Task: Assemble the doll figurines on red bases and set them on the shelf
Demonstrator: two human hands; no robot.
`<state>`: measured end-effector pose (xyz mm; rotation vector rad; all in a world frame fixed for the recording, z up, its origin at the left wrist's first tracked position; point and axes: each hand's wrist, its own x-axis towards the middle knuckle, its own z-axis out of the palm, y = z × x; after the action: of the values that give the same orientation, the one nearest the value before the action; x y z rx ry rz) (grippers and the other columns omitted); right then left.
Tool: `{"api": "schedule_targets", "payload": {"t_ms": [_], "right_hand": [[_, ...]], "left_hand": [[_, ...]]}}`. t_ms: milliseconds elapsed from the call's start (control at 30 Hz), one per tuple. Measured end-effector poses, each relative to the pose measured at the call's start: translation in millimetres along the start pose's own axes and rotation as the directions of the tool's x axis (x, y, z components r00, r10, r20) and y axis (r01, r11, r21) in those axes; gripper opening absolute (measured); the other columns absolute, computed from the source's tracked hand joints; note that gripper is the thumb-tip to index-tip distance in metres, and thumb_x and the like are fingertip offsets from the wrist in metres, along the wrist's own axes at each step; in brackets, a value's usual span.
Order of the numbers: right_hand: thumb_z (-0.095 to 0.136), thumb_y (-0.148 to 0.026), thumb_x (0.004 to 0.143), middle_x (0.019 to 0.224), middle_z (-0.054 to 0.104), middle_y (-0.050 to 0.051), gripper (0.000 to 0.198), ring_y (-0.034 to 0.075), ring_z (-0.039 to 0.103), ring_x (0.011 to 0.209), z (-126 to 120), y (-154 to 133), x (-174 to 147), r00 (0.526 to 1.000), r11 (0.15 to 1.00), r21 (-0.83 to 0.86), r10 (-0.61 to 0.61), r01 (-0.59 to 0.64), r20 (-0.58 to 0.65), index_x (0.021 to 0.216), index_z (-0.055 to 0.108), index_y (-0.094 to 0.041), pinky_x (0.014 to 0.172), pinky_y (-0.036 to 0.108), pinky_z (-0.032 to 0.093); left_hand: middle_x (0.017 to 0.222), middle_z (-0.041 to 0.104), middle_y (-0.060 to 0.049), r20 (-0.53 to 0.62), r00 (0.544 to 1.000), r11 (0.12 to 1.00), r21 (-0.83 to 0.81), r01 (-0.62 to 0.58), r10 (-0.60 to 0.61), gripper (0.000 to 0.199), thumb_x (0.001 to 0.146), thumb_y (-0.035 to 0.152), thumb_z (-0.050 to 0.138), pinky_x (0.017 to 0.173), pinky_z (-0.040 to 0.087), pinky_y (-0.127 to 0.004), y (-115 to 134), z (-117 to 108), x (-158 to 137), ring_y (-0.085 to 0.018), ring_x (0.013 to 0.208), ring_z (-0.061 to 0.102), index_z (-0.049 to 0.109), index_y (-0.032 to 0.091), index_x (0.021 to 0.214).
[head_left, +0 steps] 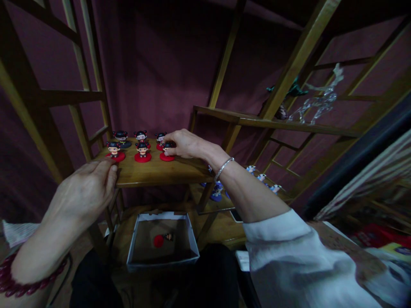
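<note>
Small black-haired figurines on round bases stand in two rows on a wooden shelf [167,174]. My right hand [184,143] reaches in from the right, its thumb and fingers closed around the front-right figurine [167,156], whose red base rests on the shelf. The front-middle figurine [143,152] stands beside it. My left hand [85,186] rests at the shelf's left front edge, close to the front-left figurine [113,150]; its fingertips are partly hidden, and nothing shows in its grasp. Behind are a dark-based figurine [121,139] and two others, the rightmost partly covered by my right hand.
Below the shelf, an open box [194,246] contains one figurine [168,236] lying by a red disc. Blue-and-white figurines [261,176] stand on a lower shelf at right. A clear deer ornament [321,100] occupies a higher shelf. Wooden posts [227,55] frame the space.
</note>
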<state>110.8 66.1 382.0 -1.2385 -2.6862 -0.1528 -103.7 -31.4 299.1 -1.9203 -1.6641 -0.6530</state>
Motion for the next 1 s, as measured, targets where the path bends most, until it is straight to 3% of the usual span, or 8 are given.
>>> {"api": "schedule_targets", "payload": {"t_ms": [200, 500, 667, 833, 1000], "right_hand": [[0.063, -0.028, 0.073, 0.084, 0.064, 0.002, 0.029, 0.010, 0.050, 0.071, 0.0, 0.4, 1.1, 1.000, 1.000, -0.005, -0.018, 0.018, 0.016, 0.099, 0.065, -0.016, 0.061, 0.022, 0.028], [0.066, -0.025, 0.072, 0.090, 0.065, 0.003, 0.032, 0.012, 0.053, 0.077, -3.8, -2.6, -2.6, 0.999, 0.999, 0.042, -0.019, 0.018, 0.042, 0.103, 0.063, -0.016, 0.066, 0.022, 0.032], [0.064, -0.026, 0.075, 0.098, 0.064, 0.006, 0.040, 0.014, 0.056, 0.084, -11.2, -4.9, -13.2, 0.999, 0.998, 0.054, -0.006, 0.008, -0.038, 0.112, 0.058, -0.015, 0.072, 0.023, 0.037], [0.054, -0.022, 0.082, 0.102, 0.063, 0.008, 0.034, 0.016, 0.056, 0.090, -22.3, -11.3, -37.4, 0.983, 1.000, 0.030, 0.001, 0.005, -0.185, 0.115, 0.055, -0.013, 0.079, 0.026, 0.038], [0.046, -0.021, 0.085, 0.107, 0.061, 0.008, 0.030, 0.018, 0.055, 0.096, -24.8, -18.1, -67.5, 0.949, 0.998, 0.045, -0.024, 0.039, -0.315, 0.113, 0.056, -0.014, 0.085, 0.029, 0.037]], "left_hand": [[0.092, 0.064, -0.013, -0.002, 1.000, 1.000, -0.013, -0.009, 0.009, 0.047, 0.089, 0.034, 0.019, 0.073, 0.049, -0.038, -0.2, 0.8, 0.0, -0.026, 0.083, 0.061, 0.058, 0.012, 0.099], [0.093, 0.064, -0.014, 0.003, 1.000, 1.000, -0.013, 0.011, -0.011, 0.046, 0.089, 0.034, 0.020, 0.071, 0.049, -0.038, 1.4, -0.5, -0.2, -0.026, 0.082, 0.061, 0.058, 0.012, 0.102], [0.103, 0.063, -0.014, -0.062, 0.998, 1.000, -0.016, -0.012, 0.011, 0.043, 0.089, 0.032, 0.022, 0.076, 0.049, -0.038, 2.1, 0.4, -1.2, -0.026, 0.091, 0.061, 0.058, 0.012, 0.101], [0.111, 0.061, -0.014, -0.106, 0.994, 0.997, -0.081, 0.009, -0.017, 0.040, 0.088, 0.032, 0.028, 0.082, 0.048, -0.038, 2.9, 1.6, -5.0, -0.026, 0.098, 0.058, 0.058, 0.011, 0.104], [0.114, 0.060, -0.013, -0.294, 0.955, 0.967, -0.233, -0.104, 0.032, 0.029, 0.084, 0.024, 0.042, 0.091, 0.044, -0.037, 14.0, 3.9, -10.2, -0.022, 0.105, 0.055, 0.058, 0.010, 0.104]]}}
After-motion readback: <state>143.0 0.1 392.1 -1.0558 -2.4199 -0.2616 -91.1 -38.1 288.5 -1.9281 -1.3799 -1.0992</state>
